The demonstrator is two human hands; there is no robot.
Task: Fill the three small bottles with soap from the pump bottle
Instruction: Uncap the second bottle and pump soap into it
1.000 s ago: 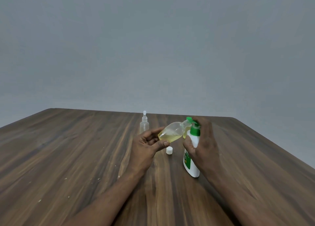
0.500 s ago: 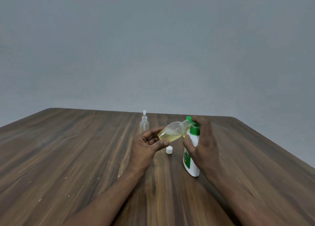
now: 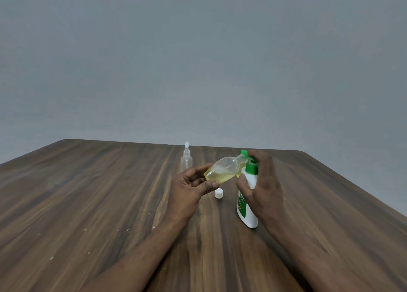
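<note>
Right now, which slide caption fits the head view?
The left hand tilts a small bottle, partly filled, against the spout of the pump bottle, which the right hand grips.

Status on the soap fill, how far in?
Done: none visibly finished. In hand: left hand holds a tilted small bottle, part full of yellow soap, to the pump bottle the right hand grips; white cap lies on the table. Left: capping it, the spray bottle, apparently empty; third unseen.

Bottles clustered on a table [image 3: 99,192].
A small bottle [image 3: 222,170] tilts left of the pump bottle [image 3: 246,214], mouth at its spout; a cap [image 3: 219,193] lies beneath, a spray bottle [image 3: 186,159] behind.
</note>
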